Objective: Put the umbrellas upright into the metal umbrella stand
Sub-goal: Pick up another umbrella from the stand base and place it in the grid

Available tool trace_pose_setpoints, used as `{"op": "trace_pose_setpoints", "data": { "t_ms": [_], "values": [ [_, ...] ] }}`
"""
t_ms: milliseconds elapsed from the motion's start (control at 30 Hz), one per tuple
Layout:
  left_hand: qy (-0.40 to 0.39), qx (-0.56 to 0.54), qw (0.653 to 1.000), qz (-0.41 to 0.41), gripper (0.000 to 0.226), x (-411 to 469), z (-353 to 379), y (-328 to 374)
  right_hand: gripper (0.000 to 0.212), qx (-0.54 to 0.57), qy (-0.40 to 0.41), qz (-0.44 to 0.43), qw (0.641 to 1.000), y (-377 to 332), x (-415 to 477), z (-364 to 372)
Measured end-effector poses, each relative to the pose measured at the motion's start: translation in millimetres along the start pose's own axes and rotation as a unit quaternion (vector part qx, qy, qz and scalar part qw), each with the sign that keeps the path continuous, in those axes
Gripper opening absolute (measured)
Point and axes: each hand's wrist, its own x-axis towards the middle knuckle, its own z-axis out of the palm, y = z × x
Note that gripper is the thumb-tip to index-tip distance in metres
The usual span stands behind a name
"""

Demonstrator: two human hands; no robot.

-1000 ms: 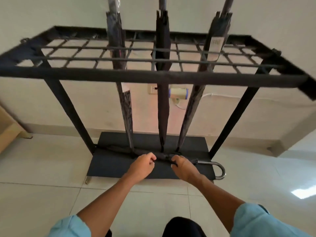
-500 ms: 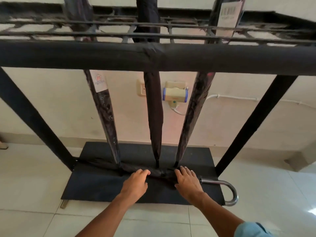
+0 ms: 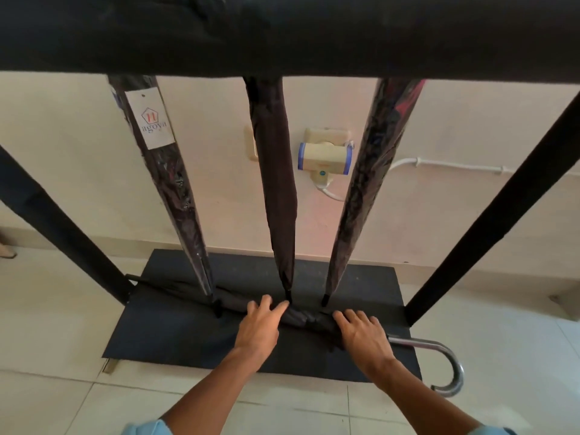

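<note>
Left hand (image 3: 259, 328): open, fingers spread and extended, palm down, pressed flat on the black fabric of the lying umbrella (image 3: 301, 320); nothing gripped. Right hand (image 3: 361, 335): open likewise, fingers fanned forward, palm resting on the same rolled canopy just beside the shaft end; not closed around it. Both forearms bare, light blue sleeves (image 3: 147, 428) at the lower edge.

Lying umbrella: flat across the dark base mat (image 3: 175, 334) of the metal umbrella stand (image 3: 282, 36), running from the left leg toward the right. Canopy: matte black cloth, loosely furled and creased. Handle (image 3: 445, 368): polished metal, curved into a hook, projecting past the mat's right edge over the floor tiles (image 3: 62, 315).

Upright umbrellas, three, passing through the stand's top frame, tips down on or near the mat just behind the lying umbrella:
- Left umbrella (image 3: 169, 189): glossy clear wrapper over dark fabric, white paper tag near the top, tapered to a point.
- Middle umbrella (image 3: 277, 183): plain matte black, smooth folds.
- Right umbrella (image 3: 364, 189): glossy wrapper, dark patterned fabric, leaning to the right at the top.

Stand: thick black top bar, slanted black legs, flat rectangular mat with a fine-grained surface.

Behind: pale plastered wall (image 3: 78, 152), beige plug-in device (image 3: 324, 157) with blue bands at a wall socket, white cable conduit (image 3: 455, 166).
</note>
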Motion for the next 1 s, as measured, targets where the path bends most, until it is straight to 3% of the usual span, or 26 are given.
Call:
{"op": "trace_pose_setpoints", "data": {
  "t_ms": [100,267,433,633,800,1000],
  "values": [
    [0.009,-0.002,1.0,0.018,0.065,4,1,13,0.063,0.005,0.0,0.015,1.0,18,-10,3],
    [0.009,0.089,0.996,0.011,0.075,8,7,25,0.061,0.023,-0.004,0.043,0.999,33,-26,12],
    [0.029,0.136,0.99,0.032,0.064,12,8,24,0.075,0.022,-0.017,0.029,0.999,35,-28,13],
    [0.035,0.124,0.989,0.079,0.055,11,7,45,0.064,0.035,-0.028,0.045,0.998,54,-47,3],
    [0.001,0.095,0.99,0.103,0.063,-5,6,87,0.055,0.02,-0.045,0.082,0.995,80,-90,-6],
    [0.017,0.101,0.982,0.158,0.053,-37,3,109,0.07,-0.002,-0.022,0.134,0.991,78,-133,-14]
  ]
}}
